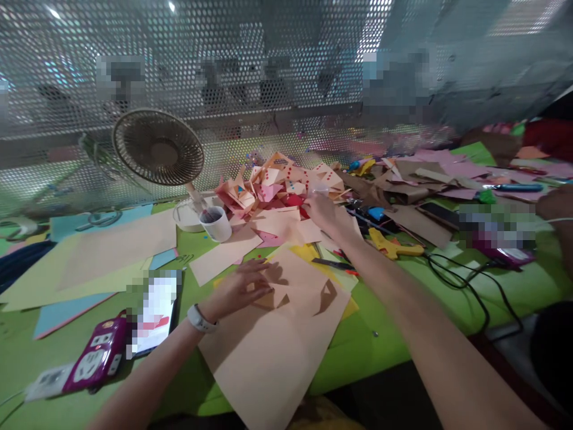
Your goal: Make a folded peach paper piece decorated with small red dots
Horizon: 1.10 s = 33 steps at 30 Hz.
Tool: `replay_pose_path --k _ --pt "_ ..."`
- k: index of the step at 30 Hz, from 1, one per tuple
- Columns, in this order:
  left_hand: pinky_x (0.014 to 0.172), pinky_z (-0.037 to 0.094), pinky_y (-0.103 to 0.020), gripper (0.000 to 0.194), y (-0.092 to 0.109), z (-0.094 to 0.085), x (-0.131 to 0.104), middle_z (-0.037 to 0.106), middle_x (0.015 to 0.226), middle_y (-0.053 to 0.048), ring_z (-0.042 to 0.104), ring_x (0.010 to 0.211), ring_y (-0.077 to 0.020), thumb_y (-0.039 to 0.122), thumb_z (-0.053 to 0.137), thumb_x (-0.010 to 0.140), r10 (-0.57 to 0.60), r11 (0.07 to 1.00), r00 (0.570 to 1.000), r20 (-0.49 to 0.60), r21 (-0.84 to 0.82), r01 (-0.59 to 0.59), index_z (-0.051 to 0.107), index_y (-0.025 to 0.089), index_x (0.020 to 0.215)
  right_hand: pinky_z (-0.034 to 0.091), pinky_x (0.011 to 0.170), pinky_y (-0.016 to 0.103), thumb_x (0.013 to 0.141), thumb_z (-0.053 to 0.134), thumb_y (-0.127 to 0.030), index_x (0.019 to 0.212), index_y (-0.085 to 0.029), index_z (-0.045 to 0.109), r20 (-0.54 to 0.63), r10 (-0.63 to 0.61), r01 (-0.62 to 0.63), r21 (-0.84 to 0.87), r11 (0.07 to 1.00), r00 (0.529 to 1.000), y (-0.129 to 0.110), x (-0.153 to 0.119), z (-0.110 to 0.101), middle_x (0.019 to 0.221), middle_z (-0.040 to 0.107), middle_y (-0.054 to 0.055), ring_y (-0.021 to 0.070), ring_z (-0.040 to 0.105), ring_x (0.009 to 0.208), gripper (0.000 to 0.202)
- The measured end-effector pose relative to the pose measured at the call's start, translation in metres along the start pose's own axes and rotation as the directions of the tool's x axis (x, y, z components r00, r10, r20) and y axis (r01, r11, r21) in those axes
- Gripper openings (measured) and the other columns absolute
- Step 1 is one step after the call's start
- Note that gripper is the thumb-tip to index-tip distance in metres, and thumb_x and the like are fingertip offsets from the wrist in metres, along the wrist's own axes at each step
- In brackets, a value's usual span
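Left hand (244, 288) sat over the near sheet (273, 352), fingers loosely apart. Right hand (324, 215) was at the far pile (271, 185), probably the reaching step, grip too blurry to tell. Next move likely needed a light pinch.

– Where is the left hand (246, 288)?
– Over a big peach sheet (273, 358) on the green bench (351, 349).
– And the right hand (324, 212)?
– At the paper pile (277, 185).
– What stands near the pile?
– A white cup (218, 227) and a fan (159, 149).
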<state>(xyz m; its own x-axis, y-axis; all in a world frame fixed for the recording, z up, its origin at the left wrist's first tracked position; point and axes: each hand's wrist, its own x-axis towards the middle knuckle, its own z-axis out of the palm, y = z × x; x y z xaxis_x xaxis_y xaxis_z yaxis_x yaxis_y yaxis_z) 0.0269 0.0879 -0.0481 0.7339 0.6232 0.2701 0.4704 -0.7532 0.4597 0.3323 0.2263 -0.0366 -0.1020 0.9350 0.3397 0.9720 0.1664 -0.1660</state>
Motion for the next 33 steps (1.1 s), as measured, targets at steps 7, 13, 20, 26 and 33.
replay_pose_path --k 7,13,20,26,33 --pt "0.108 0.047 -0.046 0.017 -0.003 -0.026 0.012 0.062 0.137 -0.010 0.052 0.134 -0.0254 0.033 0.060 0.094 0.046 0.995 0.998 -0.054 -0.086 -0.050 0.073 0.022 0.093 0.044 0.095 0.036 0.096 0.052 -0.032 0.094 -0.016 0.069 -0.386 0.111 -0.020 0.231 0.973 0.916 0.002 -0.002 -0.036 0.104 0.067 0.013 0.0247 0.059 0.103 0.024" --pt "0.112 0.042 -0.050 0.027 -0.053 -0.035 0.041 0.064 0.133 -0.015 0.053 0.133 -0.0273 0.040 0.056 0.095 0.021 0.999 0.961 -0.277 -0.029 -0.030 0.072 0.019 0.091 0.048 0.087 0.037 0.101 0.044 -0.038 0.096 -0.016 0.063 -0.643 0.044 0.214 0.318 0.924 0.765 -0.010 -0.039 -0.090 0.098 0.068 0.014 0.0219 0.061 0.095 0.029" --pt "0.115 0.035 -0.054 0.032 -0.071 -0.019 0.056 0.057 0.141 -0.017 0.045 0.139 -0.0290 0.035 0.057 0.095 -0.005 0.980 0.908 -0.419 0.177 0.087 0.065 0.017 0.120 0.048 0.074 0.033 0.098 0.052 -0.023 0.090 -0.021 0.067 -0.379 -0.482 0.546 0.075 0.835 0.790 -0.068 -0.132 -0.060 0.085 0.070 0.006 0.0205 0.062 0.081 0.018" --pt "0.098 0.052 -0.042 0.035 0.011 -0.015 0.011 0.071 0.118 -0.012 0.064 0.114 -0.0255 0.042 0.061 0.093 0.141 0.987 0.967 -0.214 0.104 -0.121 0.064 0.021 0.121 0.043 0.072 0.035 0.093 0.051 -0.007 0.092 -0.014 0.066 0.123 -0.729 0.739 -0.073 0.670 0.673 -0.093 -0.178 -0.028 0.090 0.067 0.010 0.0224 0.059 0.083 0.017" --pt "0.075 0.055 -0.031 0.023 0.023 0.012 -0.017 0.073 0.089 -0.004 0.067 0.081 -0.0169 0.026 0.049 0.100 0.195 0.945 0.981 -0.007 0.269 -0.186 0.071 0.021 0.095 0.040 0.071 0.035 0.095 0.050 -0.010 0.095 -0.013 0.066 0.163 -0.694 0.702 0.014 0.712 0.701 -0.094 -0.178 -0.013 0.090 0.065 0.010 0.0229 0.059 0.083 0.016"
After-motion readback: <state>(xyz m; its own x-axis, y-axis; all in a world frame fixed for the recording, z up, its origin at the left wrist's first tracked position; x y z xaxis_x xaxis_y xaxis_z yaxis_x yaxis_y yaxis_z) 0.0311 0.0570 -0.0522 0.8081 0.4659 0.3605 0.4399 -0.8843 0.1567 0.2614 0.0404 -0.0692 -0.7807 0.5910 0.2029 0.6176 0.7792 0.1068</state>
